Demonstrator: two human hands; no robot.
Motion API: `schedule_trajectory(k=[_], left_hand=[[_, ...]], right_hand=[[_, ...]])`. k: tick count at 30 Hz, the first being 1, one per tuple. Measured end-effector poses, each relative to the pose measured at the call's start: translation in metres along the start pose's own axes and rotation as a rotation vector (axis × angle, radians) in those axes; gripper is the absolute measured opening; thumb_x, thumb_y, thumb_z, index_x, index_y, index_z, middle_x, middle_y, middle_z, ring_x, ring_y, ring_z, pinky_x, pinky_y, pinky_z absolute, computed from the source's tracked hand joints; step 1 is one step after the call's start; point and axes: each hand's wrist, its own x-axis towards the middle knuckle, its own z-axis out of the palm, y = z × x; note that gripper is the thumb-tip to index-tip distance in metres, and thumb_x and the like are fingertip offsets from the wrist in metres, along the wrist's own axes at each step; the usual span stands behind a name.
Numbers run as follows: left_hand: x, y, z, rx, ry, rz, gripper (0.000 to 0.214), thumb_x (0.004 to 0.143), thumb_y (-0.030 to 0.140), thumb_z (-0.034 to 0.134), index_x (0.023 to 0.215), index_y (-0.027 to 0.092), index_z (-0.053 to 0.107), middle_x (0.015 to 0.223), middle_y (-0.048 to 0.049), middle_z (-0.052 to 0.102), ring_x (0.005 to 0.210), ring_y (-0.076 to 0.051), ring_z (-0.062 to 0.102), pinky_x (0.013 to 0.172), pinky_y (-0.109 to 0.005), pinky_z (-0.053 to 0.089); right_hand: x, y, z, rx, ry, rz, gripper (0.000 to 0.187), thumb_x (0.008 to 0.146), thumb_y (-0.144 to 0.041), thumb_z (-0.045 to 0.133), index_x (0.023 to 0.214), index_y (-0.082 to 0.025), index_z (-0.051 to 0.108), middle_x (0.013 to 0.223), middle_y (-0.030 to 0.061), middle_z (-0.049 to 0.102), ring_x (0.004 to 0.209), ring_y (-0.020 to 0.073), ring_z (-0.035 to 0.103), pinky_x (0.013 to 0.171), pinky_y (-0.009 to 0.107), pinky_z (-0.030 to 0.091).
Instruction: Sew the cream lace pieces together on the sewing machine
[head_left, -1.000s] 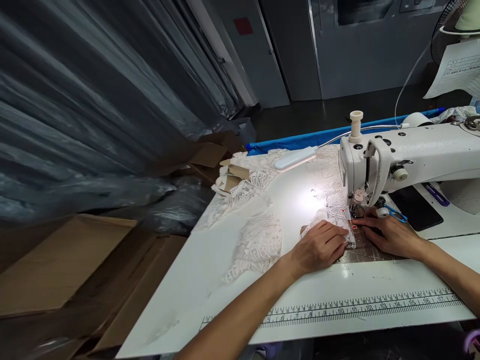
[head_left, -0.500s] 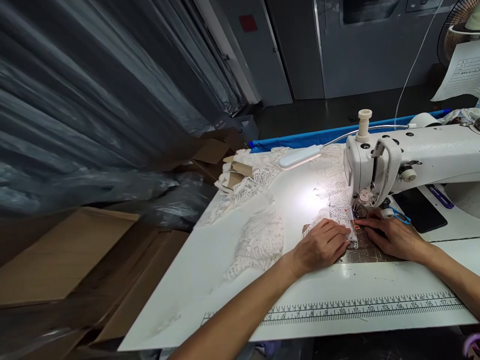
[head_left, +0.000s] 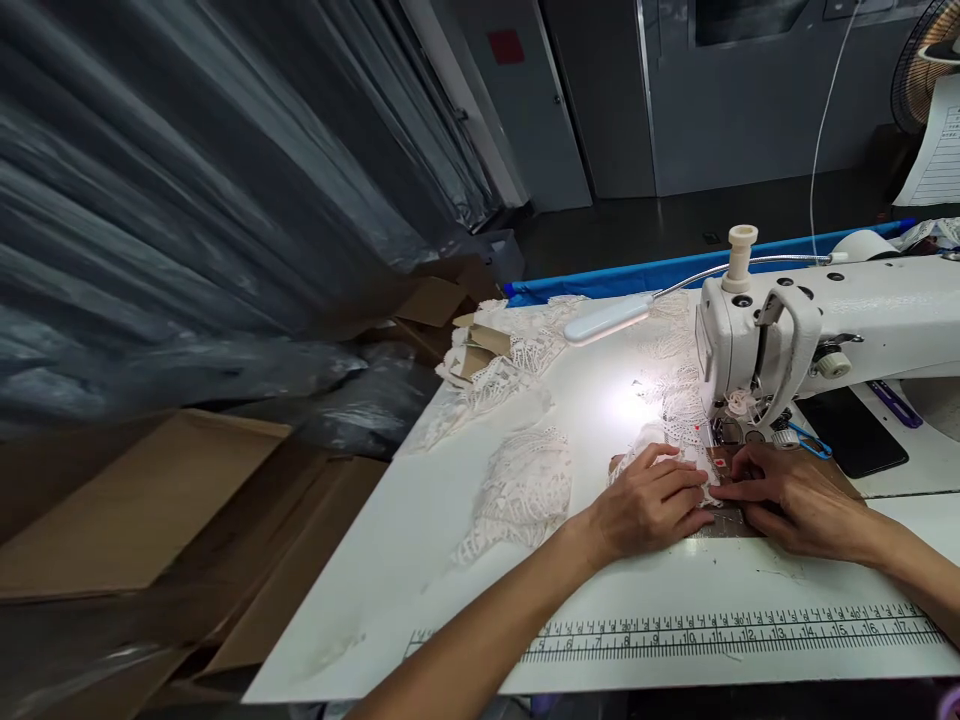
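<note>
White lace fabric (head_left: pixel 675 400) runs under the needle area of a white sewing machine (head_left: pixel 832 310). My left hand (head_left: pixel 656 500) lies on the lace left of the presser foot, fingers laid flat and slightly spread. To its right, my right hand (head_left: pixel 795 500) rests on the brown machine plate (head_left: pixel 712 525), its index finger reaching to the lace edge and touching it. The fingers of that hand are apart, though some are partly hidden. A lamp (head_left: pixel 609 320) on a bendable neck lights the lace.
More lace (head_left: pixel 525 485) lies on the white table (head_left: pixel 390 600), with cardboard pieces (head_left: pixel 484 345) on lace further back. A black phone (head_left: pixel 851 430) and purple snips (head_left: pixel 896 403) lie under the machine arm. A printed ruler (head_left: pixel 720 637) follows the front edge. Cardboard boxes (head_left: pixel 142 500) stand left.
My right hand has moved back from the presser foot toward me, its index finger now at the lace edge. My left fingers have spread slightly. The view has shifted a little.
</note>
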Motion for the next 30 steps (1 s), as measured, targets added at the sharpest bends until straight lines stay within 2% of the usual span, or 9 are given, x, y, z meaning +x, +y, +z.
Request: schedule_trajectory(k=[2,4,8,11,14,17,20,23,30], left_hand=[[0.0007,-0.0026,-0.0022,-0.025,0.004,-0.042,0.021,0.089,0.035,0.058,0.087,0.014,0.060,0.088,-0.0063,0.071,0.080,-0.016,0.065,0.080,-0.036,0.051],[0.0010,-0.0056,-0.0038,-0.027,-0.013,-0.093,0.022,0.090,0.034,0.055,0.090,0.012,0.060,0.089,-0.0089,0.070,0.080,-0.017,0.063,0.074,-0.036,0.050],[0.0004,-0.0090,-0.0044,0.008,-0.143,-0.159,0.030,0.094,0.033,0.044,0.101,0.009,0.058,0.097,-0.0149,0.066,0.081,-0.020,0.059,0.070,-0.037,0.048],[0.0007,-0.0083,-0.0040,0.028,-0.211,-0.190,0.030,0.094,0.032,0.042,0.102,0.009,0.059,0.095,-0.0138,0.064,0.079,-0.021,0.056,0.069,-0.037,0.046],[0.0016,-0.0072,-0.0040,0.042,-0.213,-0.197,0.025,0.094,0.029,0.042,0.097,0.011,0.060,0.090,-0.0114,0.064,0.076,-0.019,0.054,0.068,-0.037,0.044],[0.0020,-0.0066,-0.0039,0.055,-0.190,-0.177,0.023,0.093,0.027,0.042,0.096,0.012,0.059,0.098,-0.0126,0.065,0.075,-0.019,0.055,0.069,-0.037,0.044],[0.0015,-0.0066,-0.0035,0.063,-0.184,-0.146,0.021,0.093,0.026,0.044,0.099,0.012,0.059,0.106,-0.0125,0.066,0.078,-0.019,0.057,0.071,-0.038,0.044],[0.0015,-0.0064,-0.0035,0.074,-0.191,-0.130,0.022,0.093,0.026,0.046,0.102,0.011,0.059,0.105,-0.0112,0.068,0.080,-0.020,0.057,0.071,-0.038,0.043],[0.0021,-0.0018,-0.0043,0.097,-0.247,-0.162,0.030,0.095,0.032,0.042,0.108,0.012,0.058,0.113,-0.0132,0.066,0.086,-0.022,0.058,0.073,-0.040,0.043]], right_hand=[[0.0000,0.0000,0.0007,-0.026,0.014,-0.010,0.043,0.081,-0.010,0.052,0.114,-0.035,0.066,0.097,0.0038,0.058,0.082,0.0164,0.057,0.073,0.030,0.048],[-0.0007,0.0011,0.0023,-0.032,0.027,-0.021,0.044,0.082,-0.010,0.051,0.114,-0.035,0.066,0.097,0.0038,0.058,0.081,0.0161,0.057,0.072,0.029,0.048],[-0.0019,0.0026,0.0037,-0.028,0.037,-0.027,0.043,0.084,-0.011,0.049,0.115,-0.035,0.065,0.096,0.0039,0.058,0.080,0.0157,0.057,0.070,0.027,0.048],[-0.0018,0.0017,0.0024,-0.019,0.021,-0.015,0.041,0.085,-0.012,0.049,0.115,-0.035,0.066,0.097,0.0047,0.059,0.081,0.0163,0.058,0.070,0.027,0.048],[-0.0014,0.0007,0.0011,-0.013,0.021,-0.010,0.040,0.085,-0.012,0.049,0.113,-0.035,0.067,0.099,0.0048,0.059,0.083,0.0168,0.059,0.072,0.028,0.049],[-0.0010,0.0006,0.0007,-0.008,0.038,-0.020,0.039,0.085,-0.012,0.050,0.111,-0.034,0.068,0.099,0.0044,0.060,0.084,0.0164,0.059,0.072,0.027,0.049],[-0.0006,0.0006,0.0005,-0.012,0.054,-0.032,0.038,0.085,-0.011,0.050,0.109,-0.033,0.069,0.100,0.0045,0.061,0.085,0.0166,0.059,0.072,0.028,0.050],[-0.0004,-0.0001,0.0004,-0.017,0.053,-0.027,0.038,0.084,-0.011,0.051,0.110,-0.033,0.068,0.098,0.0043,0.061,0.086,0.0168,0.059,0.074,0.028,0.050],[-0.0025,0.0002,0.0014,0.006,0.032,-0.014,0.038,0.086,-0.012,0.048,0.112,-0.030,0.068,0.098,0.0057,0.060,0.086,0.0178,0.058,0.076,0.031,0.049]])
